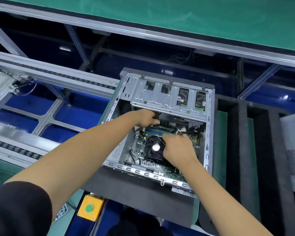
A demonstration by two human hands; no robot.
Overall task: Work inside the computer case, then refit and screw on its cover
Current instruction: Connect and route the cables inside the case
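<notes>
The fingers of both hands are working at the memory slots [158,129]: the left hand [147,118] is curling round what looks like a dark module, seemingly to seat it, while the right hand [177,148] is bracing the slots' near end, its grip hidden. The open computer case [209,133] is lying on its side on the foam pad [134,189], its interior facing up for access. No cover is in clear view.

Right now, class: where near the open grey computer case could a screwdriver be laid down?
Bare dark foam pad in front of the open grey computer case, above the yellow button box. Crowded inside, where left hand and right hand work.
</notes>
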